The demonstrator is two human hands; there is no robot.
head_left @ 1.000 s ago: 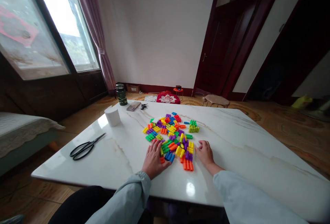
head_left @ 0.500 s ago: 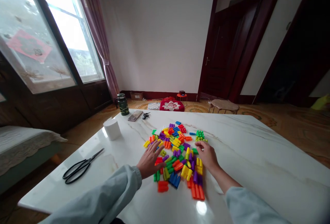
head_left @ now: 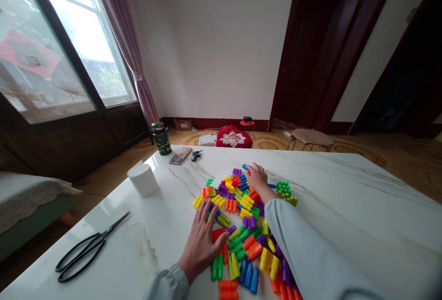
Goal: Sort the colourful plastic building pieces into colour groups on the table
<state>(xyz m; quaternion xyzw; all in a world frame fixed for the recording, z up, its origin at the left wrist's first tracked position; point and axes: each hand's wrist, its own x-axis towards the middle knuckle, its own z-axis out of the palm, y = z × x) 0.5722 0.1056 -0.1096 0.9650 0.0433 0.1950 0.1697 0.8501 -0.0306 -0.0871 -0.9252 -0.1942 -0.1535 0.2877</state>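
A loose spread of colourful plastic building blocks lies on the white marbled table. My left hand rests over the left side of the spread, fingers apart, with nothing held. At the far side, my right hand reaches down among the blocks beside a blue block and a red one; its fingertips are partly hidden, so what they hold, if anything, does not show. To its right stands a group of green blocks, with olive-green blocks just in front. My right sleeve covers some blocks.
Black-handled scissors lie on the left of the table. Behind them are a white paper roll, a camouflage flask, a phone and keys. Beyond the table stand a red cushioned seat and a round stool.
My right hand has moved from beside the green blocks to the far side of the spread. My left hand stays over the left side. The view has shifted closer to the table.
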